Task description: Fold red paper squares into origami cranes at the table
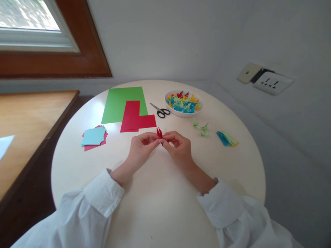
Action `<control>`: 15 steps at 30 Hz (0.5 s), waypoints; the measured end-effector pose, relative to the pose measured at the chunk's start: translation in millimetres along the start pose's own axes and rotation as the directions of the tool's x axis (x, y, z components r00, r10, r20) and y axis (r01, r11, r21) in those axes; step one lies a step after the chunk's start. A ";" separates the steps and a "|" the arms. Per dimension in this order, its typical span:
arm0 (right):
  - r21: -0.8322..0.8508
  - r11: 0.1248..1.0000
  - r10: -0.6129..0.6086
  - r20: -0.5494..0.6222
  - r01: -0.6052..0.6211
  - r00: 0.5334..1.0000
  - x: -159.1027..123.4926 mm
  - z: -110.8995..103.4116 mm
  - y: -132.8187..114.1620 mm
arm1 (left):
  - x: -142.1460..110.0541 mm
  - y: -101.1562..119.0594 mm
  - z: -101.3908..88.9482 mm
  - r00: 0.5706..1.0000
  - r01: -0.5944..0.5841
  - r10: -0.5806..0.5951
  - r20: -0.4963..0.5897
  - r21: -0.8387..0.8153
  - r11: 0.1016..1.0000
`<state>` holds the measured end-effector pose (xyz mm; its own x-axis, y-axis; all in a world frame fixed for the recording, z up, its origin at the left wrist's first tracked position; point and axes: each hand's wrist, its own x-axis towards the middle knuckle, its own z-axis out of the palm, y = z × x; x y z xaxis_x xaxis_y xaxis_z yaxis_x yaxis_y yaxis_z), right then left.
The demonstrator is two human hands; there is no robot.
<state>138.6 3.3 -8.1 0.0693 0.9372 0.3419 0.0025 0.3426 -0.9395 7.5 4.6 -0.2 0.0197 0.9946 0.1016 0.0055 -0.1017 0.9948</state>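
Between my two hands is a small folded piece of red origami paper, its narrow points sticking up and one tip showing below. My left hand pinches it from the left with thumb and fingers. From the other side my right hand pinches the same piece, and the thumbs nearly meet. Fingertips hide part of the folds. Just beyond the hands lie red paper sheets, partly over a green sheet.
Scissors lie beside a white bowl of colourful folded paper cranes. Right of it are pale green cranes and folded paper strips. Light blue paper squares top a stack at left. A wall socket is at right.
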 end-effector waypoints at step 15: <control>0.103 0.966 0.238 0.001 -0.237 0.971 2.7 2.2 -1.4 | 1.0 -0.1 -0.4 0.998 0.016 -0.019 -0.054 -0.052 0.999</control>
<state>136.6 5.5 -5.8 0.0666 0.9919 0.1081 -0.1172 0.1154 -0.9864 7.1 5.6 -0.2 -0.0345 0.9959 0.0833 -0.0466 -0.0848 0.9953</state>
